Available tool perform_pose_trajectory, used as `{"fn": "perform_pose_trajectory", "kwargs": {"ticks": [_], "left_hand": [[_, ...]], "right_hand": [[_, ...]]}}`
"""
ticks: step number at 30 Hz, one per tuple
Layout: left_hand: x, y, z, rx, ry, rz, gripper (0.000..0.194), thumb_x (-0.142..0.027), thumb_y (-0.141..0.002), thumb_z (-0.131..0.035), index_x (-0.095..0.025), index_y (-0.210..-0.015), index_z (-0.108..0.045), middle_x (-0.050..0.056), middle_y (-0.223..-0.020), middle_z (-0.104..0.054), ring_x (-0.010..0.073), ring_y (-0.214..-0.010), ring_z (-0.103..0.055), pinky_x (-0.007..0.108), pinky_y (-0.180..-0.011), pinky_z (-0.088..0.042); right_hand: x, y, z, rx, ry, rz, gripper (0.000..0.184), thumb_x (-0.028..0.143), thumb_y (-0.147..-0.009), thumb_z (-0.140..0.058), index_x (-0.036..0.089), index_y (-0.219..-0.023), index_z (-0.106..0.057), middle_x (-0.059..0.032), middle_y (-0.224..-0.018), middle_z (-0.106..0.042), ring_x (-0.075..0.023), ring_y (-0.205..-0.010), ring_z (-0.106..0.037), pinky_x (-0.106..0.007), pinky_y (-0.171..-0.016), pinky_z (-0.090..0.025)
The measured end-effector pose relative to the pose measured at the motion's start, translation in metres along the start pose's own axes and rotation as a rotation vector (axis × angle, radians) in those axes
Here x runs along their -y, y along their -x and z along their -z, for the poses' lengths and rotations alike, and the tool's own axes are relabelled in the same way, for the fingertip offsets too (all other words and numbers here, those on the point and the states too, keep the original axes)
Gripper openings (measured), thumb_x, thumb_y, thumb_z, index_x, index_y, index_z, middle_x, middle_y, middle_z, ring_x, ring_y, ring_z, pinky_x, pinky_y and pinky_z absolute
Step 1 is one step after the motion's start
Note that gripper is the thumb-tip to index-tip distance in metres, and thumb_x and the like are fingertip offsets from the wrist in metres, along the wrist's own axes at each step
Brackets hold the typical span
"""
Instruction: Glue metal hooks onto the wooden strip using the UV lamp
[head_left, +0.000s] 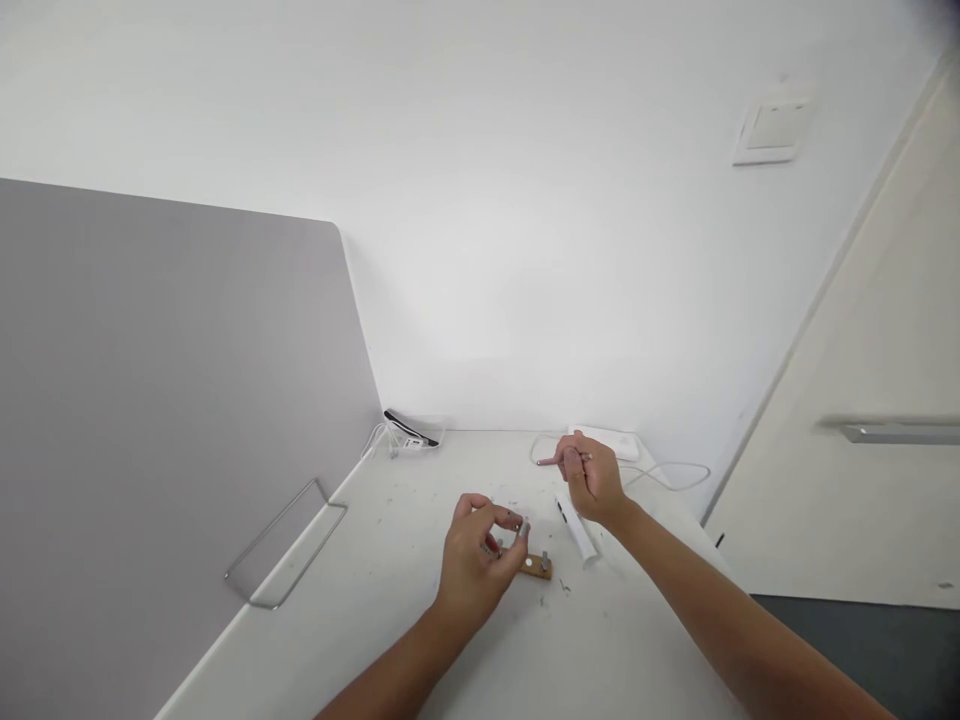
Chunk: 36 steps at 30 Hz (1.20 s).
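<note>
Thumb and index finger of my left hand (pixel 484 550) pinch a small silver metal piece (pixel 524 527). Just below it on the white tabletop lies a short brown strip (pixel 536 567) with a white dot and a small grey metal part (pixel 544 560) at its right end. My left hand covers the strip's other end. Higher and to the right, my right hand (pixel 592 475) is closed around a thin pinkish stick (pixel 549 462) with a dark tip pointing left. Its exact kind is too small to make out. The two hands are apart.
A white oblong object (pixel 577 532) lies below my right hand. Behind it are a white flat device (pixel 611 441) and a white cable (pixel 686 488). A clear tray (pixel 441 440) with a black item stands at the back left. Dark bits (pixel 565 586) dot the tabletop. A grey panel (pixel 187 400) borders the left side.
</note>
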<state>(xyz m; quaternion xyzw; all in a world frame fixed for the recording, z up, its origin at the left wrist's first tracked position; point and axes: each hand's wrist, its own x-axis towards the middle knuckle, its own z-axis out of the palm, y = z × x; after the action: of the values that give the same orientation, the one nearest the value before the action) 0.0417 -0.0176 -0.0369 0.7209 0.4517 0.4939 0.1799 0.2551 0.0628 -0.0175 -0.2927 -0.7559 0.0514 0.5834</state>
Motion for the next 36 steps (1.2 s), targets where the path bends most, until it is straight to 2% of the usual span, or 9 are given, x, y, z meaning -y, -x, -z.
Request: {"fn": "perform_pose_trajectory", "kwargs": {"ticks": [3,6,9,11,14,18,23,29,36], "left_hand": [[0.001,-0.002,0.002,0.072,-0.006,-0.033,0.008,-0.016,-0.085,-0.070,-0.022,-0.081,-0.070,0.006,-0.081,-0.074,0.0245,-0.094,-0.061,0.022,-0.049,-0.053],[0.002,-0.003,0.004,0.150,-0.009,-0.152,0.013,-0.010,-0.081,-0.071,-0.023,-0.080,-0.071,0.005,-0.078,-0.075,0.0245,-0.091,-0.062,0.022,-0.049,-0.052],[0.000,-0.004,0.007,0.218,-0.054,-0.312,0.018,-0.006,-0.080,-0.070,-0.024,-0.082,-0.074,0.002,-0.071,-0.075,0.0227,-0.083,-0.064,0.034,-0.069,-0.060],[-0.003,-0.005,0.009,0.265,-0.084,-0.355,0.018,-0.008,-0.084,-0.070,-0.025,-0.082,-0.075,0.001,-0.071,-0.075,0.0209,-0.078,-0.064,0.041,-0.082,-0.059],[-0.005,-0.006,0.012,0.317,-0.097,-0.363,0.013,-0.016,-0.090,-0.072,-0.026,-0.085,-0.078,0.002,-0.081,-0.079,0.0213,-0.082,-0.065,0.040,-0.082,-0.058],[-0.002,-0.006,0.011,0.302,-0.116,-0.352,0.009,-0.021,-0.090,-0.075,-0.027,-0.088,-0.081,0.005,-0.090,-0.080,0.0247,-0.093,-0.063,0.036,-0.074,-0.057],[0.008,-0.007,0.009,0.320,-0.138,-0.322,0.006,-0.024,-0.087,-0.080,-0.029,-0.088,-0.083,0.005,-0.085,-0.078,0.0253,-0.094,-0.061,0.033,-0.071,-0.055],[0.014,-0.013,0.013,0.435,-0.149,-0.389,0.005,-0.029,-0.087,-0.080,-0.030,-0.083,-0.083,0.002,-0.073,-0.074,0.0215,-0.084,-0.064,0.035,-0.080,-0.053],[0.012,-0.010,0.015,0.480,-0.163,-0.424,0.004,-0.029,-0.085,-0.082,-0.033,-0.087,-0.083,0.005,-0.098,-0.076,0.0250,-0.101,-0.061,0.039,-0.090,-0.052]], "right_hand": [[-0.012,0.004,0.000,-0.005,0.080,0.048,0.024,0.026,-0.104,-0.041,0.022,-0.092,-0.062,-0.0036,-0.075,-0.063,-0.0206,-0.075,-0.061,-0.036,-0.075,-0.048],[-0.021,0.007,0.000,-0.009,0.136,0.064,0.020,0.024,-0.103,-0.042,0.022,-0.096,-0.061,-0.0055,-0.083,-0.065,-0.0210,-0.078,-0.061,-0.036,-0.074,-0.047],[-0.026,0.009,0.001,-0.009,0.175,0.061,0.020,0.022,-0.103,-0.041,0.022,-0.097,-0.060,-0.0058,-0.086,-0.064,-0.0212,-0.080,-0.060,-0.037,-0.076,-0.047],[-0.028,0.010,0.001,-0.017,0.197,0.055,0.020,0.021,-0.103,-0.039,0.022,-0.100,-0.059,-0.0061,-0.088,-0.062,-0.0217,-0.081,-0.059,-0.037,-0.076,-0.048],[-0.031,0.012,0.001,-0.042,0.230,0.067,0.018,0.020,-0.102,-0.040,0.022,-0.107,-0.058,-0.0069,-0.091,-0.059,-0.0229,-0.085,-0.058,-0.038,-0.077,-0.049],[-0.036,0.013,0.002,-0.043,0.289,0.116,0.020,0.019,-0.099,-0.046,0.024,-0.114,-0.059,-0.0085,-0.099,-0.057,-0.0245,-0.089,-0.056,-0.039,-0.075,-0.048],[-0.034,0.015,0.000,-0.020,0.349,0.140,0.021,0.015,-0.097,-0.049,0.024,-0.113,-0.059,-0.0101,-0.104,-0.055,-0.0258,-0.095,-0.056,-0.038,-0.075,-0.048],[-0.022,0.013,0.002,-0.024,0.344,0.181,0.024,0.012,-0.092,-0.050,0.023,-0.114,-0.054,-0.0097,-0.102,-0.055,-0.0264,-0.094,-0.057,-0.041,-0.076,-0.050],[-0.014,0.017,-0.001,-0.005,0.353,0.248,0.033,0.009,-0.086,-0.053,0.025,-0.114,-0.050,-0.0093,-0.101,-0.055,-0.0275,-0.094,-0.058,-0.044,-0.080,-0.051]]}}
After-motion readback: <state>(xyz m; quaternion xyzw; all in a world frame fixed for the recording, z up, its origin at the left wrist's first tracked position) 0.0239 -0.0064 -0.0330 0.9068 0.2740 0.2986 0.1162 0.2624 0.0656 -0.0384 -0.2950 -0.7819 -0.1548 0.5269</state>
